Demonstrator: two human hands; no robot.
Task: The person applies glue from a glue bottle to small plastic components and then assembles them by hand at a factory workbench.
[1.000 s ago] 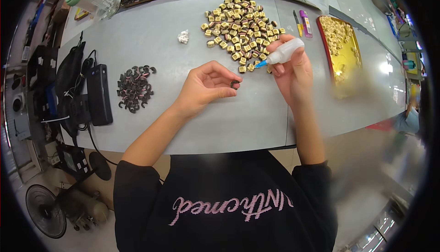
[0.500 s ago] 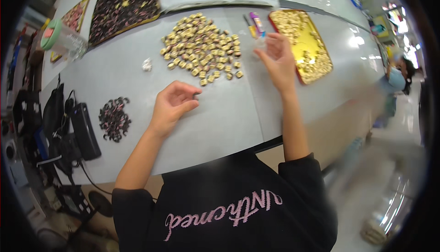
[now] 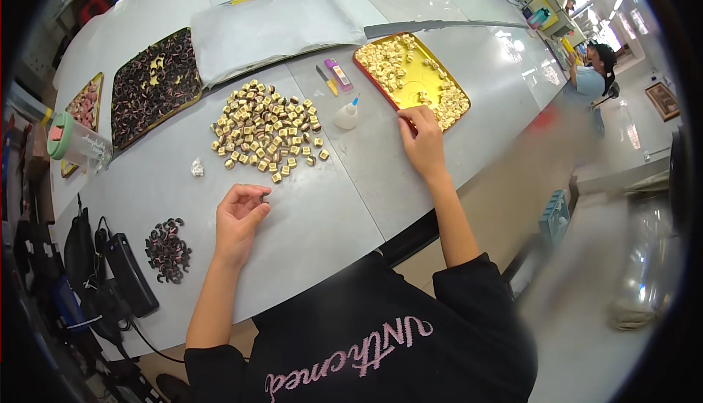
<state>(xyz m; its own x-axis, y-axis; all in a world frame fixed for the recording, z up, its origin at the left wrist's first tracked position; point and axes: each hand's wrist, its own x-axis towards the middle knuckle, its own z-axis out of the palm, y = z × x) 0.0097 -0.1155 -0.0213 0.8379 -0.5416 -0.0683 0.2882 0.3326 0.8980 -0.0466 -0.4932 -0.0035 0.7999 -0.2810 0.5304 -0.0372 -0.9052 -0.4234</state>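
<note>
Head view: the left hand (image 3: 240, 216) rests on the pale grey surface (image 3: 329, 205), its grip narrow, pinching a small dark curved piece (image 3: 263, 197) at the fingertips; too small to tell its axis or which way it points. The right hand (image 3: 422, 143) lies open-fingered at the edge of the yellow rectangular tray (image 3: 410, 73), holding nothing. The heap of small beige and brown blocks (image 3: 267, 128) looks mostly unworked, and the white squeeze bottle with blue tip (image 3: 347, 115) stands between heap and tray.

Three trays (image 3: 150, 84), one glue bottle (image 3: 347, 116), two hands (image 3: 238, 216), one lidded jar (image 3: 77, 141), two heaps of small pieces (image 3: 267, 130).
</note>
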